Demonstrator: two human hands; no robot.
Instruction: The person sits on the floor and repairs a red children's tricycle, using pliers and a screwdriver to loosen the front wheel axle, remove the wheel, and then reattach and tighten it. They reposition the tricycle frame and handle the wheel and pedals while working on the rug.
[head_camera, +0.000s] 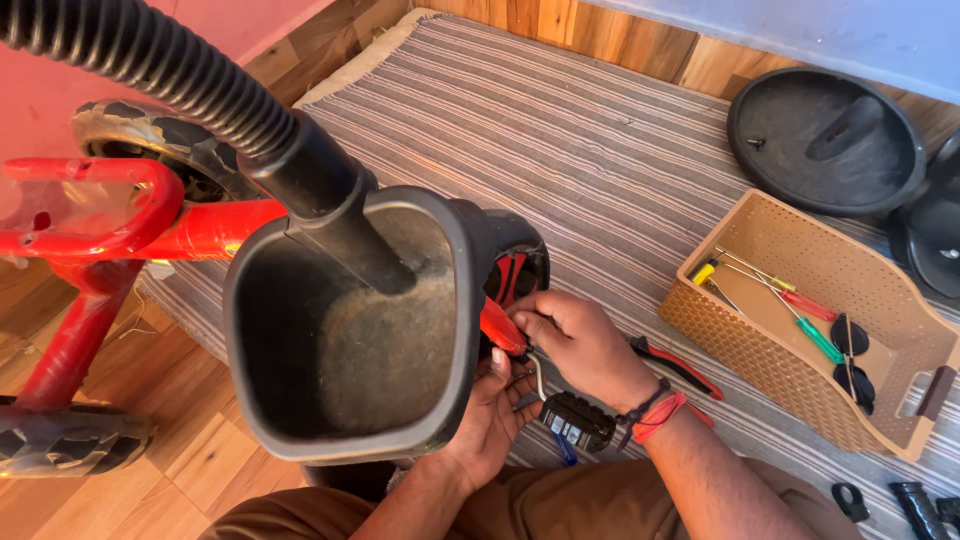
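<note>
Two hands at work: both sit under the front basket of a red tricycle, at the fork area.
Striped mat (600, 150): grey and cream, covers the floor under the work; wood floor shows at its left edge.
Tricycle frame (215, 228): red tubing, tilted toward the camera, two worn black wheels at left.
Front basket (340, 330): black plastic tub, dusty inside, hides most of the fork; black ribbed hose runs up from it to top left.
Black round covers (825, 140): on the floor top right, well apart from the hands.
Tan tray (740, 335): woven-look plastic bin right of the hands, holds screwdrivers with yellow, red and green handles.
Right hand (580, 345): closed, fingertips pinching the red fork part (502, 330) just beside the front wheel; red and black cords on the wrist.
Left hand (490, 415): below the right, fingers curled up against the same red part; how tightly it grips I cannot tell.
Pedal (578, 420): black block between the two wrists, touching the right forearm.
Pliers (680, 365): red-handled, on the mat behind the right wrist.
</note>
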